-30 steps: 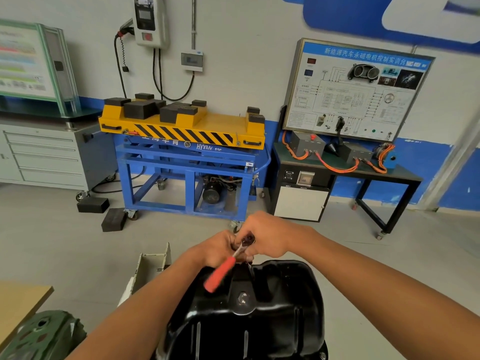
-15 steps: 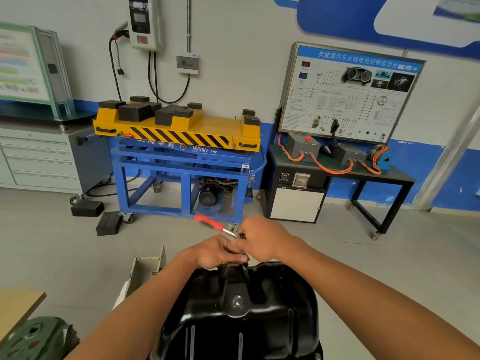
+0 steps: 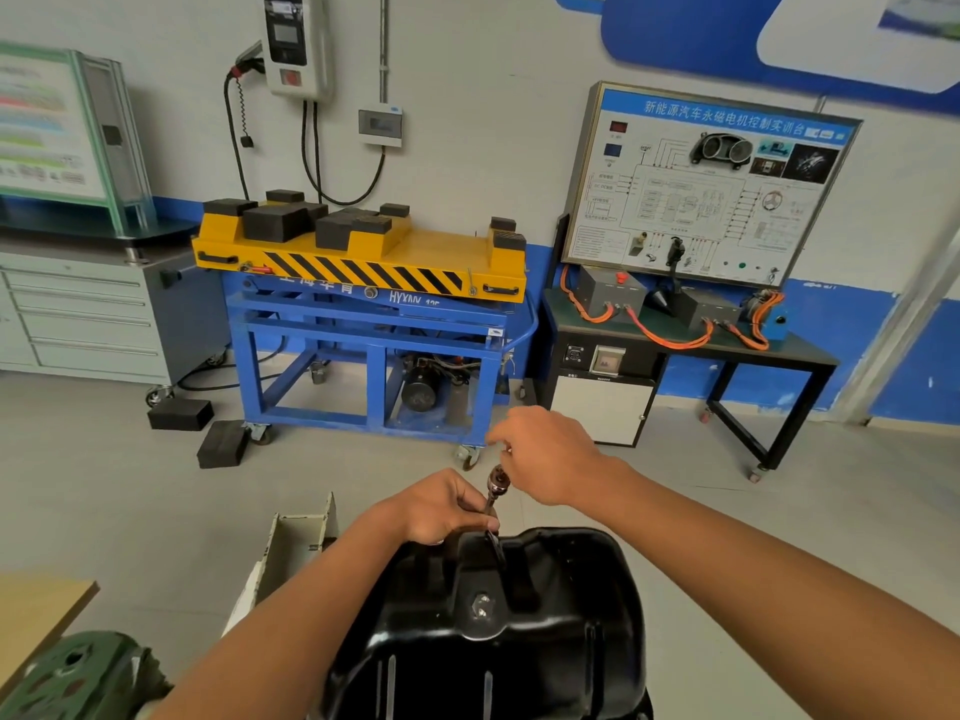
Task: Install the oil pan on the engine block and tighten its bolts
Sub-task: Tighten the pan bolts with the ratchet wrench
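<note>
Low in the middle, bottom side up: shiny black metal oil pan (image 3: 571, 631). Likely heavy, stiff and slippery; best grabbed by the flat rim. Left hand (image 3: 441, 511) wrapped tight round thin metal socket tool (image 3: 497, 485) at the pan's far edge. Right hand (image 3: 550, 454) curled just above; cannot tell if holding anything.

The oil pan (image 3: 519, 641) is black-painted metal, glossy enough to throw pale highlights along its ribs. Its drain bolt (image 3: 482, 608) is bare, dull silver metal. The tool shaft (image 3: 493, 493) in my left grip (image 3: 447, 506) is smooth metal, brownish at its head. The floor (image 3: 104, 491) is matt, smooth grey. The lift cart (image 3: 363, 283) is yellow and blue painted metal under matt black blocks (image 3: 275, 220). The worktop (image 3: 36, 610) looks like pale wood.
</note>
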A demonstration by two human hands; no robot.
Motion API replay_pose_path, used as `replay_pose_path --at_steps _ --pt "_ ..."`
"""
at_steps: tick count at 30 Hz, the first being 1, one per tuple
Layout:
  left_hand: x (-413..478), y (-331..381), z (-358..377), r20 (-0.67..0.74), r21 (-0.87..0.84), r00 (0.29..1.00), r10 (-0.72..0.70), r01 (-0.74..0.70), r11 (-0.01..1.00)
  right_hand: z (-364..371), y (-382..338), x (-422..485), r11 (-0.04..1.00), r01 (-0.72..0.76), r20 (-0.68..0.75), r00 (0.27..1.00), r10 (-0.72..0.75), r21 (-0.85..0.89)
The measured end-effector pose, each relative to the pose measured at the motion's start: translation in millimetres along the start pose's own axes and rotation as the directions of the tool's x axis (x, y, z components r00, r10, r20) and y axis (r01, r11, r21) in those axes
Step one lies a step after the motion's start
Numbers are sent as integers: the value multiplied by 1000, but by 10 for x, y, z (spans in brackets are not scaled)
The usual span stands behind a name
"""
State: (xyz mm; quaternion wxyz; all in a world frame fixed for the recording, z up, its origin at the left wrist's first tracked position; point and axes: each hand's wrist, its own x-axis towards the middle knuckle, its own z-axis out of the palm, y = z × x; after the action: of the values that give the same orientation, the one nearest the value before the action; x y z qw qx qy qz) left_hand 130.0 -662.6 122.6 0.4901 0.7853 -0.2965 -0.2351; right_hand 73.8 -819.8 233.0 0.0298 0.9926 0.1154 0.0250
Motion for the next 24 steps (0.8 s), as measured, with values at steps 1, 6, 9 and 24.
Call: replay_pose_path --at_steps 1,6,9,24 --pt "-2 -6 -1 -5 7 1000 -2 2 1000 -22 9 -14 998 66 33 997 -66 -7" --pt "2 -52 -11 -37 4 999 -12 12 1000 21 11 -74 982 175 184 970 -160 -67" --pt "-7 -26 -7 -42 30 999 -5 7 1000 -16 -28 -71 969 162 157 979 -133 -188" --pt "-6 7 3 -112 116 993 26 -13 993 -61 -201 93 984 101 214 974 -69 -144"
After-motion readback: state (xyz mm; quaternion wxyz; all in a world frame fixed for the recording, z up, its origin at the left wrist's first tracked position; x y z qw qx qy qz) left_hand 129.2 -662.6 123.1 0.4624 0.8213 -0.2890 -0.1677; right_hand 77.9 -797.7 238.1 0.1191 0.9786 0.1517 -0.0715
